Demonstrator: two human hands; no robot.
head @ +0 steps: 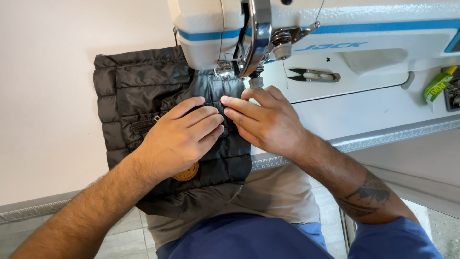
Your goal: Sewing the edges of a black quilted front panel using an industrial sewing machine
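On the quilted jacket (143,91), both hands (fingertips meeting) press flat.

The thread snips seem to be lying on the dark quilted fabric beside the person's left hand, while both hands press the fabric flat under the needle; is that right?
Not quite. In the head view the thread snips lie on the white machine bed, to the right of the needle, not on the dark quilted fabric. The left hand and right hand do press the fabric flat.

Bare white tabletop (48,96) at 9 o'clock gives free passage. White sewing machine head (311,29) blocks 12 o'clock; small metal thread snips (314,75) lie at 2 o'clock.
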